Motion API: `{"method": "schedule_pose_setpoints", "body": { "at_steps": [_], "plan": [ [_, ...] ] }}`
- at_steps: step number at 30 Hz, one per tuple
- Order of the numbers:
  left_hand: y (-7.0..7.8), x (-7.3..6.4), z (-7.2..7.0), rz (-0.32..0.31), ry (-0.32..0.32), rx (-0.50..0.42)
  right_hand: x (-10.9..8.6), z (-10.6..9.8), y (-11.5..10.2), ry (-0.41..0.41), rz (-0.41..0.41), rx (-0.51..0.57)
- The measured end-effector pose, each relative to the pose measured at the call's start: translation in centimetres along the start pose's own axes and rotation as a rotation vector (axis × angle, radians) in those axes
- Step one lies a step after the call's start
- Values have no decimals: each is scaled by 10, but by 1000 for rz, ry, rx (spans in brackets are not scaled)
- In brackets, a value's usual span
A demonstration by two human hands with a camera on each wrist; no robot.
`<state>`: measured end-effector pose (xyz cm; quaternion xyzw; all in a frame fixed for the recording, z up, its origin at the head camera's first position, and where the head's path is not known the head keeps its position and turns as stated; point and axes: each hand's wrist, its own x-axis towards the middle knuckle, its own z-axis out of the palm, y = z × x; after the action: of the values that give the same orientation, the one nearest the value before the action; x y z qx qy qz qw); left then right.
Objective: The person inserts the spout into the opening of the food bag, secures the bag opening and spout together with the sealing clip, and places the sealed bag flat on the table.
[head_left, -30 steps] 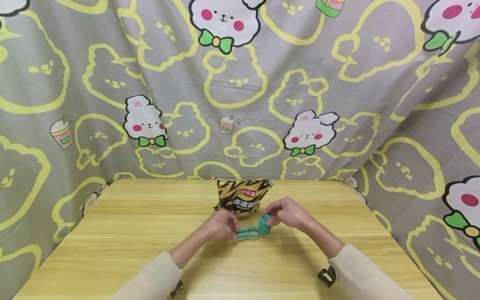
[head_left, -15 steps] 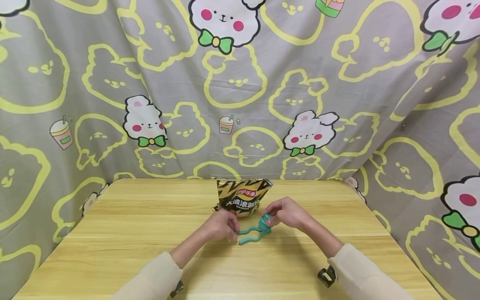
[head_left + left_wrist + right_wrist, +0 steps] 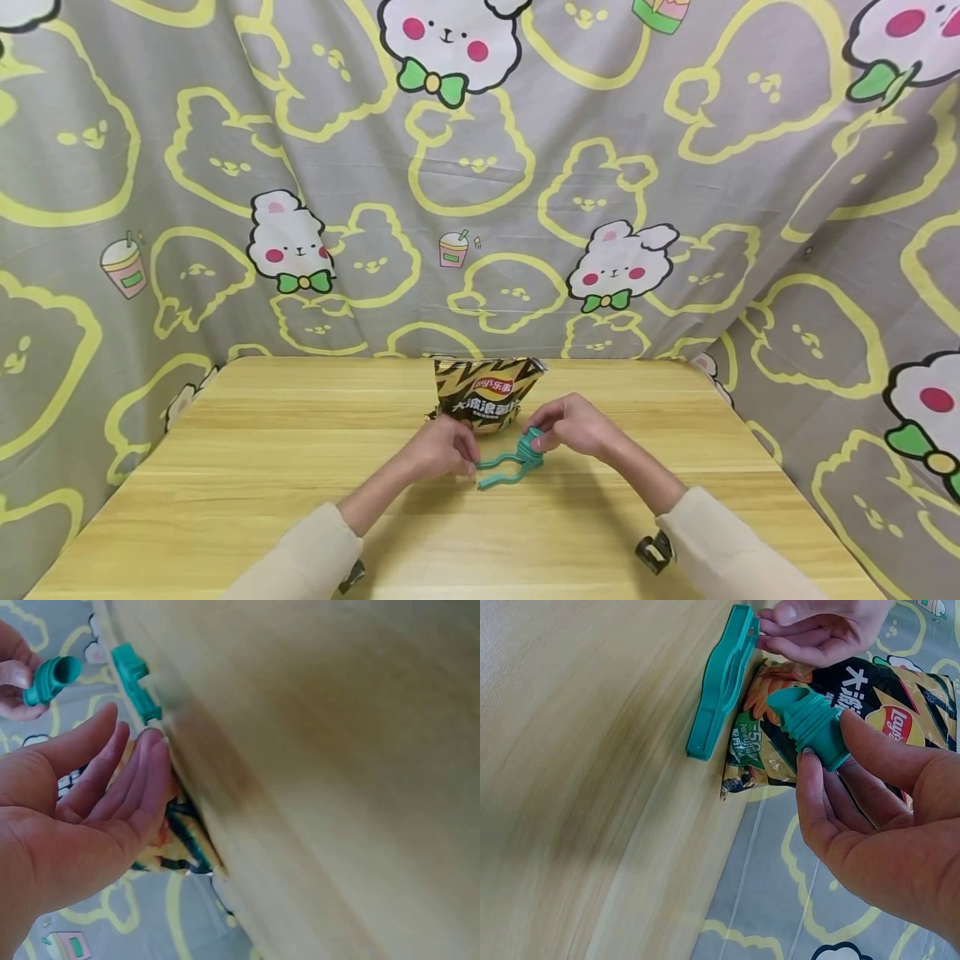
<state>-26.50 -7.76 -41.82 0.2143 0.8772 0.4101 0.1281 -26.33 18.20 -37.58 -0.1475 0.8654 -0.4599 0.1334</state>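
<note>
My right hand pinches a teal ribbed pour spout between thumb and fingers, its slanted mouth tipped up. Just below it a teal bag clip lies on the table, its two wavy arms spread apart at the left end. Whether spout and clip touch is hard to tell; the wrist views show a gap between them. At the spread end is my left hand, thumb apart from its extended fingers, with nothing between them. Behind both hands stands a black and gold Lay's chip bag, partly hidden by the left hand.
The wooden table reaches back to a grey curtain printed with yellow outlines and white rabbits. Black camera mounts show at the wrists, by the beige sleeves.
The clip's arms were together at the left hand's fingertips; they have sprung apart, the near arm swinging toward me. Both hands stay almost where they were, the right still holding the spout.
</note>
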Motion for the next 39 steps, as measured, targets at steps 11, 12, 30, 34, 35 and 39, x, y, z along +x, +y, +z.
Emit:
{"method": "schedule_pose_setpoints", "body": {
  "at_steps": [11, 12, 30, 34, 35, 39],
  "plan": [
    [31, -1, -22, 32, 35, 127, 1, -2, -1, 4, 0, -19],
    [35, -1, -24, 40, 37, 138, 1, -2, -2, 5, 0, -21],
    [109, 3, -54, 238, 255, 289, 1, -5, -2, -5, -23, -18],
    [121, 7, -55, 263, 356, 253, 2, -4, -3, -2, -21, -14],
    [124, 8, -55, 269, 379, 249, 2, -4, -3, -4, -24, -15],
    [130, 11, -54, 282, 438, 250, 2, -3, -3, -2, -22, -16]
  ]
}}
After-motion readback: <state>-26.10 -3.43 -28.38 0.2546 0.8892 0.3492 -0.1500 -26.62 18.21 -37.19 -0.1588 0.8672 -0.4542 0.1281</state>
